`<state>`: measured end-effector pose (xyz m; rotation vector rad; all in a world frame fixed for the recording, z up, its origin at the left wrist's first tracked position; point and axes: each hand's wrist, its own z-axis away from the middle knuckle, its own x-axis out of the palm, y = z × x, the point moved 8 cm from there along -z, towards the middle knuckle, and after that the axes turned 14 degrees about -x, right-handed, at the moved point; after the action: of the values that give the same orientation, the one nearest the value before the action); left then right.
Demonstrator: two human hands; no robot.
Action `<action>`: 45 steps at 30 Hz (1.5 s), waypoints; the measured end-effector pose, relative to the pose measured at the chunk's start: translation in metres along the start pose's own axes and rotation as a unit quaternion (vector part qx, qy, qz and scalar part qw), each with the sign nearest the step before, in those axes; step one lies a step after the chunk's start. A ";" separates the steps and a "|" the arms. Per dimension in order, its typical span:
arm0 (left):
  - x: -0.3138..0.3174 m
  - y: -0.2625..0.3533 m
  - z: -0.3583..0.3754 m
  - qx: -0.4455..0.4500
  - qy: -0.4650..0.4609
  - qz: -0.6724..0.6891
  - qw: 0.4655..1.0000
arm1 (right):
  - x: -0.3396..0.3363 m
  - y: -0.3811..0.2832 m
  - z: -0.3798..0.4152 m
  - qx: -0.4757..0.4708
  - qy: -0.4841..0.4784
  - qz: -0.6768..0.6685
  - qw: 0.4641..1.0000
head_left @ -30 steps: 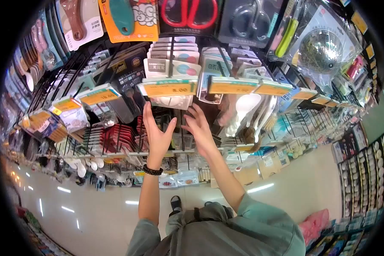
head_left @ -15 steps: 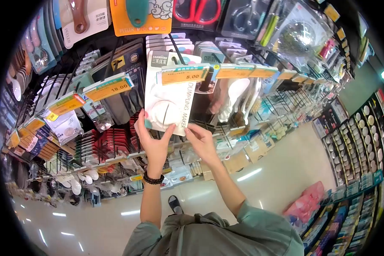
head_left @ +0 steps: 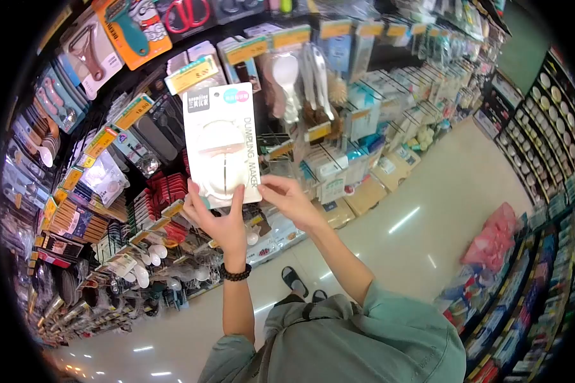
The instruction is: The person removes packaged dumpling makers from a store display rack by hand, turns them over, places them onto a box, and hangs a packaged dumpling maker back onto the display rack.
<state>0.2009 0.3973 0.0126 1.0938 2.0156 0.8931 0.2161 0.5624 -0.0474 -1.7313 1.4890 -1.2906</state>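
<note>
A dumpling maker [head_left: 222, 150] in white card packaging, with "DUMPLING MAKER" printed down its right side, is held up in front of the shelf rack. My left hand [head_left: 218, 220] grips its lower left part, thumb on the front and fingers around the left edge. At the lower right corner, my right hand [head_left: 291, 201] pinches the card's edge. The whole front of the pack shows, including its hang hole near the top. Just above it is an orange price tag [head_left: 192, 75].
Packaged peelers [head_left: 91, 57] and red-handled scissors [head_left: 186, 14] hang at the upper left. White spoons [head_left: 286, 70] hang right of the pack. Cardboard boxes [head_left: 366, 193] sit along the rack's base. A pink plastic bag [head_left: 492, 237] lies by the shelves at right.
The dumpling maker has come off its hook, out from behind the price tag, and is now in both hands nearer to me. The view has turned, tilting the rack.
</note>
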 end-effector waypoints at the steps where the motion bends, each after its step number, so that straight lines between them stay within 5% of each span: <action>1: -0.005 0.001 0.014 -0.007 -0.017 0.022 1.000 | -0.002 0.002 0.016 0.006 0.004 -0.007 1.000; 6: -0.030 -0.008 0.104 -0.048 -0.135 0.018 0.989 | -0.014 0.000 0.115 0.028 -0.036 -0.116 0.992; 14: -0.004 -0.068 0.245 -0.088 -0.376 -0.052 0.921 | -0.070 0.065 0.258 0.133 0.172 -0.266 0.939; 20: 0.070 -0.025 0.297 0.098 -0.470 -0.087 0.873 | -0.134 0.066 0.297 0.141 0.270 -0.212 0.928; 34: 0.334 0.091 0.385 0.166 -0.601 0.062 0.779 | -0.381 -0.042 0.278 0.023 0.509 -0.135 0.850; 38: 0.386 0.129 0.411 0.170 -0.642 0.098 0.741 | -0.427 -0.077 0.288 0.037 0.560 -0.060 0.825; 45: 0.439 0.203 0.485 0.269 -0.704 0.190 0.629 | -0.494 -0.124 0.343 -0.107 0.654 -0.088 0.744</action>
<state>0.4878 0.9866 -0.1869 1.7347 0.6156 -0.5259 0.6039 0.9947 -0.2452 -0.9226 2.2001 -2.8342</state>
